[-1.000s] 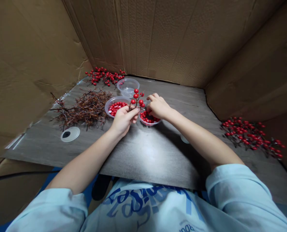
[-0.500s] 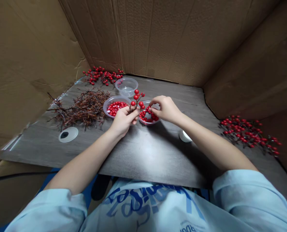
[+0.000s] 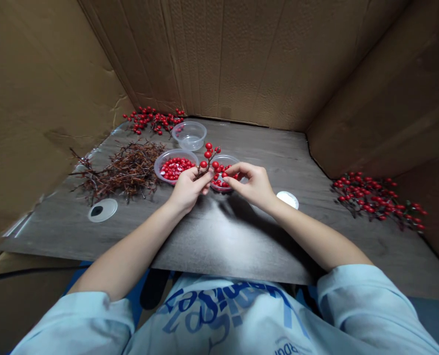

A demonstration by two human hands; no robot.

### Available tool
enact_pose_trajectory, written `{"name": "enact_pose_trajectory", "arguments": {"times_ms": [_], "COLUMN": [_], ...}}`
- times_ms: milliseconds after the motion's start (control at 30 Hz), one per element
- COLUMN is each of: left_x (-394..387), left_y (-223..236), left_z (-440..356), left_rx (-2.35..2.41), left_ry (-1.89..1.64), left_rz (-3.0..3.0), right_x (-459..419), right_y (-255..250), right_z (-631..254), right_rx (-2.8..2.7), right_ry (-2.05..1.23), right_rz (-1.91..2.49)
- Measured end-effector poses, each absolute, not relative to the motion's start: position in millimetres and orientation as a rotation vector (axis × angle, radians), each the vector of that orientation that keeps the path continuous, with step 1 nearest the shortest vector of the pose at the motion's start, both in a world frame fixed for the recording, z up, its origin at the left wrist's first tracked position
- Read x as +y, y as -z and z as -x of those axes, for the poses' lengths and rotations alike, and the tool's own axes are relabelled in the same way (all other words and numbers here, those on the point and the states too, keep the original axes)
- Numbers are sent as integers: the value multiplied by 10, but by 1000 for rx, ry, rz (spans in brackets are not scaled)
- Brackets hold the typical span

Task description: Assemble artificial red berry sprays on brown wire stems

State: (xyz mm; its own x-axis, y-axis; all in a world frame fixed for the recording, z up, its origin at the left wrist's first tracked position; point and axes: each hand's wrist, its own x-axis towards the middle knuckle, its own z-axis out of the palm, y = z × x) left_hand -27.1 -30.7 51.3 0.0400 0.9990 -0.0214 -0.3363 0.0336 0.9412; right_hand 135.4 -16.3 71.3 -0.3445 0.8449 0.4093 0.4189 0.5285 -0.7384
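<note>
My left hand [image 3: 187,188] is closed around the stem of a small twig [image 3: 204,170] with several glossy red berries at its tips. Close to its right, my right hand [image 3: 252,185] pinches a red berry [image 3: 224,175] between thumb and forefinger. Both hands are over the near side of a clear bowl [image 3: 229,158] with loose red berries inside, partly hidden by my fingers. Left of it, another clear bowl [image 3: 156,165] is filled with red berries and a few pale bits.
A heap of bare brown twigs [image 3: 126,170] lies to the left, near a white disc with a dark spot [image 3: 106,209]. An uncovered clear bowl [image 3: 189,143] stands behind. Berry sprigs lie back left [image 3: 152,120] and right [image 3: 378,197]. A white round item [image 3: 287,198] is by my right wrist.
My right hand has come down and slightly left, toward the twig and the near side of the right bowl. My left hand still holds the twig in nearly the same place.
</note>
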Motion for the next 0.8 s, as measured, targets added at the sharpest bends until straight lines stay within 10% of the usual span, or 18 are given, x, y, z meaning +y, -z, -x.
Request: {"name": "enact_pose_trajectory", "arguments": {"times_ms": [800], "left_x": [-306], "left_y": [-441], "left_z": [245], "left_rx": [965], "left_ry": [-1343], "left_rz": [-954], "right_x": [-253], "right_y": [-633], "right_z": [-1301], "right_rx": [-1953], "right_ry": [-465], "right_rz": [1015]}}
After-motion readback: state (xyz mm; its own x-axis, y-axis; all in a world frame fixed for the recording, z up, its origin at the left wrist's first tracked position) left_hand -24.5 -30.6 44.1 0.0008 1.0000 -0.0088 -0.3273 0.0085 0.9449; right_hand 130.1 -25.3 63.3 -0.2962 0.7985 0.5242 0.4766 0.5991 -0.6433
